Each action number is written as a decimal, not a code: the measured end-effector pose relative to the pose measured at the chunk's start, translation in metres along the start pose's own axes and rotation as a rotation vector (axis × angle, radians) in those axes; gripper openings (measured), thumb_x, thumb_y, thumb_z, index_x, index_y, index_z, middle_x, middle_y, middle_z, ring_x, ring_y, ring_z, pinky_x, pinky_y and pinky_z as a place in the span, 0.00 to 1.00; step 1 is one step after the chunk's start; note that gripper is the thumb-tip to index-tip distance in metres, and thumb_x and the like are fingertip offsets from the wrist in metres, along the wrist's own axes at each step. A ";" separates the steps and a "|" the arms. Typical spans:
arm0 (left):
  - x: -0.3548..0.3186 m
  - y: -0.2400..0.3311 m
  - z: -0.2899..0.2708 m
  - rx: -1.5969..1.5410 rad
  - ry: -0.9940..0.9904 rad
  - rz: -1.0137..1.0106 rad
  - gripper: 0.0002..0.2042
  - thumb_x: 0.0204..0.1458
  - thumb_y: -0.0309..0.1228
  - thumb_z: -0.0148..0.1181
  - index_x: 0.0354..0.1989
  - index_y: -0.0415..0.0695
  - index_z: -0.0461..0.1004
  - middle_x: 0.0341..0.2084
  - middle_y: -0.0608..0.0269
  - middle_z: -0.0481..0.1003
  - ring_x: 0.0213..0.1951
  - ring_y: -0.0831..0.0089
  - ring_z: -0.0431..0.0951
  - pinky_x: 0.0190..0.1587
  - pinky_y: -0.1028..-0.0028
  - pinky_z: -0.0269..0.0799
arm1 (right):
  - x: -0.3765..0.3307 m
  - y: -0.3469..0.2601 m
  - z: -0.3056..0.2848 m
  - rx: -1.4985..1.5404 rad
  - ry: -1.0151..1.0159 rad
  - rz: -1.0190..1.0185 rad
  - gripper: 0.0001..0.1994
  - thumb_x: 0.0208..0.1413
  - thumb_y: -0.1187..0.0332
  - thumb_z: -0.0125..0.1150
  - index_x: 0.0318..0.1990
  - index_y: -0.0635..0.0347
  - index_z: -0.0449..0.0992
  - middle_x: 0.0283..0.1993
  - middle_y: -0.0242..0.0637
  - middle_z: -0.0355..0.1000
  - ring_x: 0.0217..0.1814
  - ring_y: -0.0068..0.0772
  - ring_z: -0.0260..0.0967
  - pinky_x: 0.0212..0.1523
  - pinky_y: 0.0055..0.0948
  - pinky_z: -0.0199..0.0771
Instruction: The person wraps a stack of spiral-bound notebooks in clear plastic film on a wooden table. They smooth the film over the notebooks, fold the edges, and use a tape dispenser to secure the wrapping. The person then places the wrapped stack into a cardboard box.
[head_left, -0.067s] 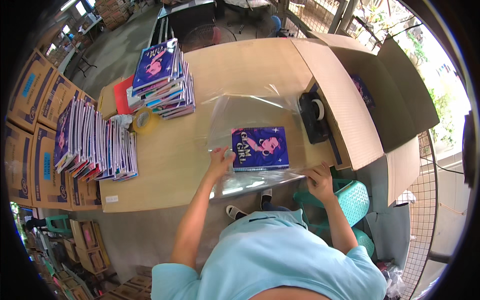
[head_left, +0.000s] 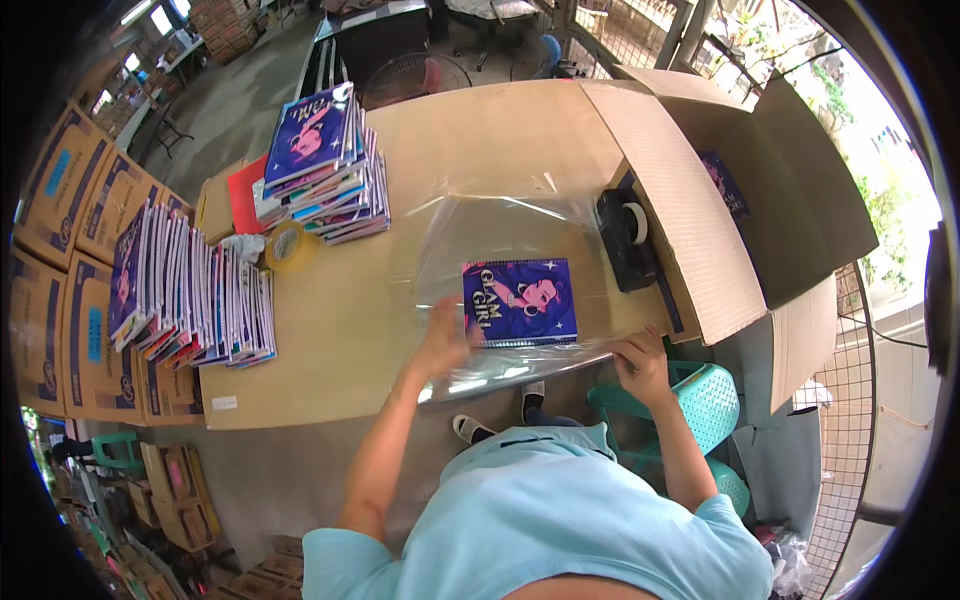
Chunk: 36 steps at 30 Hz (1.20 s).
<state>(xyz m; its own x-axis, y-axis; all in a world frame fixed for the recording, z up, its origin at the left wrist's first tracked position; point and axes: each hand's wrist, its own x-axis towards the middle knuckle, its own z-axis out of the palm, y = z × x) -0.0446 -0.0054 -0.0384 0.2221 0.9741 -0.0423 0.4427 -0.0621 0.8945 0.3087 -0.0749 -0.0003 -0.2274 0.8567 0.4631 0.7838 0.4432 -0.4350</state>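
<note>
A purple spiral notebook (head_left: 520, 303) with a pink-toned cartoon figure on its cover lies on a sheet of clear plastic film (head_left: 510, 222) near the table's front edge. The film's near edge hangs over that table edge. My right hand (head_left: 641, 362) is closed, pinching the film at its near right corner. Beside the notebook's left edge is my left hand (head_left: 443, 340), low over the film; its fingers are smeared by motion.
A black tape dispenser (head_left: 626, 240) stands right of the film, against an open cardboard box (head_left: 690, 215) with a notebook inside. At left are notebook stacks (head_left: 318, 165), a notebook row (head_left: 195, 285) and a yellow tape roll (head_left: 287, 246). Green stools (head_left: 700, 405) stand below right.
My left hand has shifted slightly and now blurs close to the notebook's left edge. The right hand keeps its pinch on the film in nearly the same place.
</note>
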 end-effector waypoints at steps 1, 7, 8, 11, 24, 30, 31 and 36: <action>-0.022 0.031 -0.006 0.235 -0.077 0.335 0.45 0.40 0.39 0.70 0.69 0.49 0.52 0.61 0.40 0.55 0.55 0.49 0.66 0.62 0.57 0.59 | 0.002 0.003 -0.002 0.023 -0.007 0.005 0.10 0.37 0.80 0.63 0.30 0.56 0.78 0.27 0.35 0.71 0.34 0.40 0.69 0.53 0.44 0.67; 0.009 0.012 -0.024 0.827 -0.263 -0.011 0.29 0.43 0.25 0.63 0.59 0.48 0.69 0.35 0.53 0.79 0.40 0.59 0.80 0.48 0.64 0.74 | 0.051 0.029 0.001 -0.011 -0.042 -0.046 0.04 0.44 0.75 0.64 0.29 0.59 0.77 0.28 0.38 0.72 0.34 0.44 0.69 0.43 0.44 0.66; 0.027 0.000 -0.045 0.696 -0.199 0.095 0.22 0.45 0.25 0.62 0.52 0.48 0.74 0.30 0.57 0.80 0.36 0.61 0.81 0.44 0.67 0.75 | 0.057 0.033 0.004 -0.012 -0.057 -0.033 0.03 0.45 0.74 0.64 0.29 0.60 0.77 0.29 0.39 0.72 0.34 0.44 0.69 0.43 0.43 0.66; 0.039 -0.004 -0.075 0.473 -0.380 0.009 0.13 0.46 0.27 0.63 0.42 0.47 0.80 0.30 0.60 0.81 0.34 0.63 0.81 0.40 0.68 0.75 | 0.078 0.035 0.004 0.058 -0.193 0.034 0.02 0.46 0.74 0.62 0.29 0.60 0.76 0.31 0.41 0.73 0.36 0.44 0.70 0.46 0.39 0.68; -0.057 0.044 0.029 0.703 -0.205 0.554 0.32 0.44 0.40 0.68 0.61 0.53 0.66 0.49 0.60 0.72 0.50 0.56 0.73 0.57 0.47 0.59 | -0.055 0.024 0.026 0.007 -0.946 -0.007 0.03 0.44 0.70 0.62 0.29 0.53 0.76 0.32 0.33 0.76 0.39 0.42 0.73 0.37 0.43 0.71; -0.088 -0.007 0.059 0.613 -0.754 -0.172 0.33 0.45 0.38 0.67 0.63 0.55 0.63 0.48 0.58 0.71 0.48 0.58 0.75 0.55 0.48 0.63 | -0.021 -0.012 0.000 0.072 -0.959 0.201 0.05 0.48 0.66 0.63 0.32 0.54 0.77 0.34 0.36 0.75 0.40 0.43 0.73 0.37 0.42 0.71; -0.089 -0.008 0.060 0.593 -0.702 -0.146 0.32 0.45 0.38 0.67 0.62 0.54 0.65 0.47 0.59 0.71 0.47 0.58 0.75 0.54 0.51 0.64 | 0.005 -0.024 0.003 0.206 -0.795 0.208 0.06 0.48 0.67 0.64 0.33 0.55 0.78 0.34 0.37 0.75 0.39 0.43 0.73 0.37 0.40 0.71; -0.089 -0.017 0.075 0.489 -0.350 0.221 0.26 0.45 0.39 0.67 0.55 0.52 0.71 0.42 0.58 0.70 0.45 0.57 0.73 0.48 0.62 0.69 | 0.142 -0.038 0.097 0.396 -0.298 0.152 0.08 0.49 0.69 0.65 0.35 0.63 0.78 0.34 0.44 0.75 0.37 0.45 0.73 0.40 0.38 0.72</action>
<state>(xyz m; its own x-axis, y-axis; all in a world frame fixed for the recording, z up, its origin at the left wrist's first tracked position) -0.0070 -0.1076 -0.0836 0.5876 0.8033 -0.0974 0.6810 -0.4259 0.5957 0.1908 0.0559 0.0070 -0.3277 0.9316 0.1574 0.5552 0.3246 -0.7657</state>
